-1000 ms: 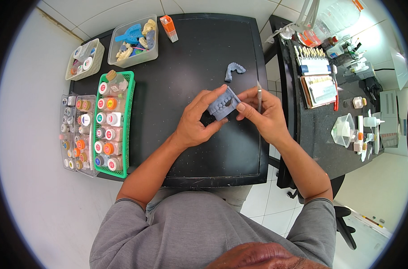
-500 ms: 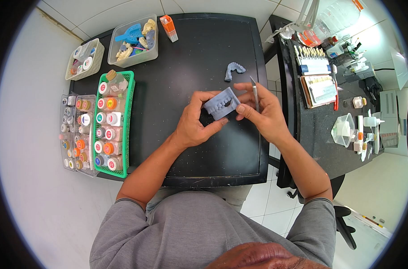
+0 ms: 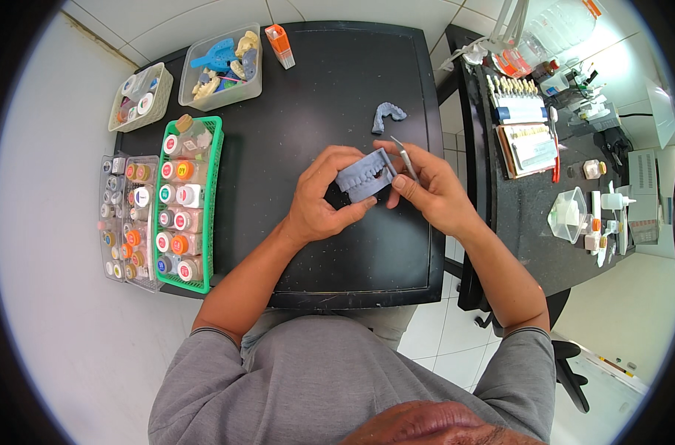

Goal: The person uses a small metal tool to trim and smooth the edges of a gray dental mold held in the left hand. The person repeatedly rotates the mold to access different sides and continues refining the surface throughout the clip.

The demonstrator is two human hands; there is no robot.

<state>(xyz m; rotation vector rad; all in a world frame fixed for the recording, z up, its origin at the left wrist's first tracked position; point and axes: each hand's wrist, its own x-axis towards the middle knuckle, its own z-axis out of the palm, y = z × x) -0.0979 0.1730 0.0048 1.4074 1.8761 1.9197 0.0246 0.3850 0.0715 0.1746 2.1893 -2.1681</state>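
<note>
A grey-blue dental model [image 3: 361,176], upper and lower teeth together, is up off the black table top. My left hand [image 3: 319,196] grips it from the left, thumb on the lower part and fingers behind. A dark gap shows in the tooth row at its right end. My right hand [image 3: 435,189] holds a slim metal scalpel [image 3: 402,153], its pointed tip toward the far left, beside the model's right end. The right thumb and fingertips are close to that end; whether they touch it I cannot tell. Beyond the hands lies a loose grey-blue dental arch piece [image 3: 386,116].
At the left stand a green basket [image 3: 217,170] of jars, clear jar boxes [image 3: 122,215] and a cream basket [image 3: 159,104]. Far back are a clear tub [image 3: 237,95] of models and an orange-white carton [image 3: 279,46]. A side bench [image 3: 526,252] carries tooth shade guides [image 3: 523,111].
The scalpel has tilted over to the left and lower, its tip shifting toward the model. The model has turned slightly, showing more of its tooth row. My right fingers have shifted around the scalpel.
</note>
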